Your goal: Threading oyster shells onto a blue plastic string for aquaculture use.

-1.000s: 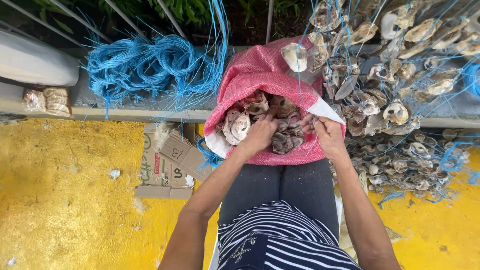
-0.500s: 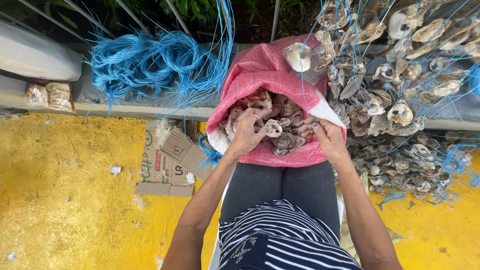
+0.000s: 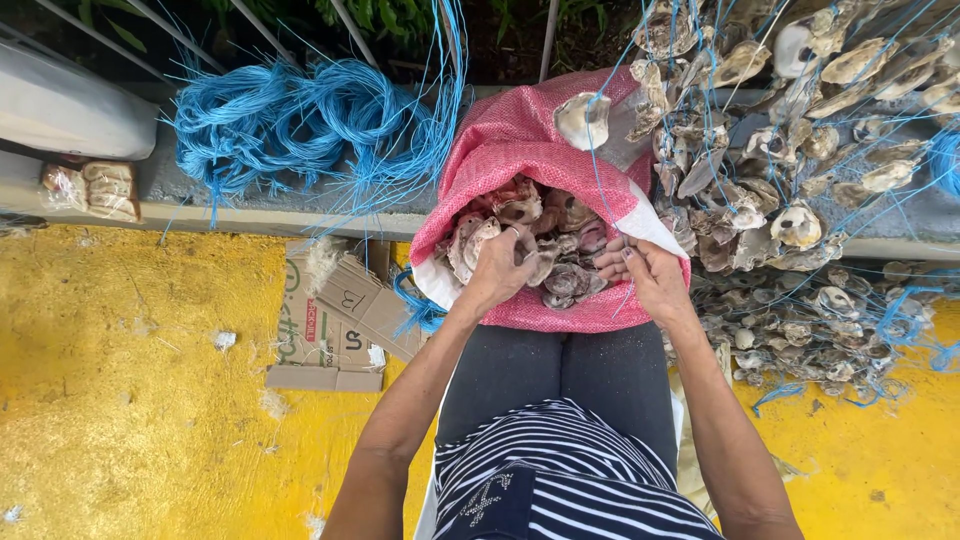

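Observation:
A pink woven sack (image 3: 520,140) stands open between my knees, full of oyster shells (image 3: 565,285). My left hand (image 3: 497,268) is inside its mouth with the fingers curled around a shell (image 3: 475,245). At the sack's right rim, my right hand (image 3: 645,272) pinches a thin blue string (image 3: 600,190) with fingers closed. That string runs up to a single shell (image 3: 583,120) hanging over the sack.
Strung oyster shells on blue cord (image 3: 800,150) fill the right side and spill onto the yellow floor (image 3: 120,420). A tangle of blue cord (image 3: 300,120) lies on the concrete ledge at left. Flattened cardboard (image 3: 335,320) rests beside my left leg.
My left hand has shifted slightly left inside the sack and closed over a shell. My right hand moved up to the sack's rim, onto the string.

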